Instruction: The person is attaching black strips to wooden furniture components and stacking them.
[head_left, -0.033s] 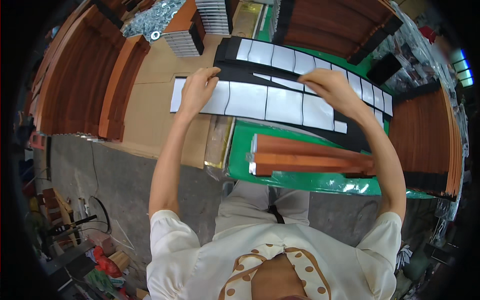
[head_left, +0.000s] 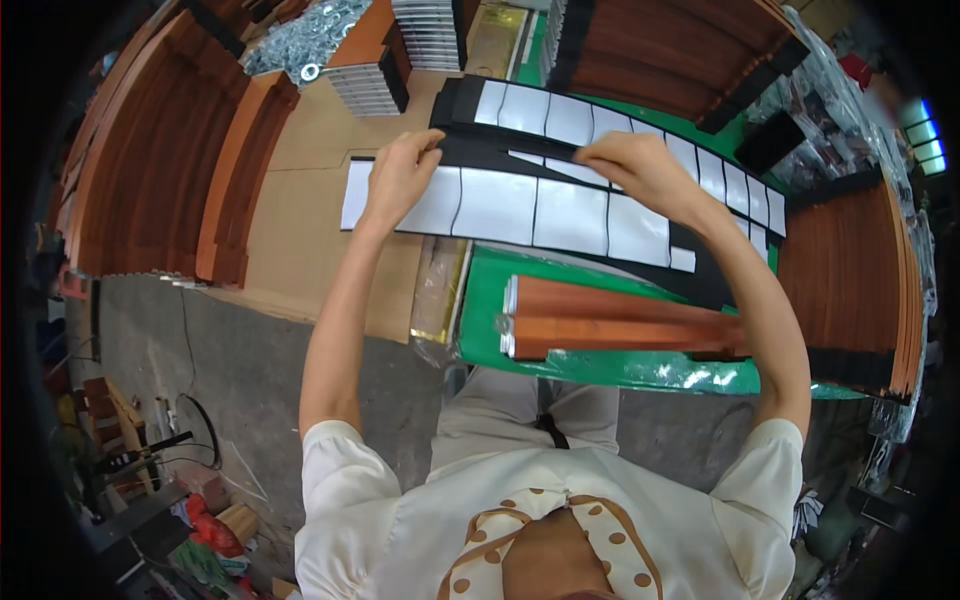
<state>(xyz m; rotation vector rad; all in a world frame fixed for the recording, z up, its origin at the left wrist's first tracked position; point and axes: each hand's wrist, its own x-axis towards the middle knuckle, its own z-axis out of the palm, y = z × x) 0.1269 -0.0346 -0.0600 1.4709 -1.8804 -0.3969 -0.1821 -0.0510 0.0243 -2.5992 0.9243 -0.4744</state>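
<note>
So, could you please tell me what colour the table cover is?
Green table cover, clearest in the head view.

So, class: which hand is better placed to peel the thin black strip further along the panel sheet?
Probably the right hand: its fingers pinch the black strip mid-sheet, with length ahead. The left hand holds its end.

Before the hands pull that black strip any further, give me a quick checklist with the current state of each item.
1. Left hand pinching the black strip: ok, fingers close on its left end.
2. Right hand on the same strip: ok, fingertips press its upper edge.
3. Strip free of the white-panelled sheet beneath: cannot tell, hands hide the contact.
4. Sheet lying flat on the cardboard: ok.
5. Wood-grain pieces on the green mat away from the hands: ok, they lie nearer the person.
</note>
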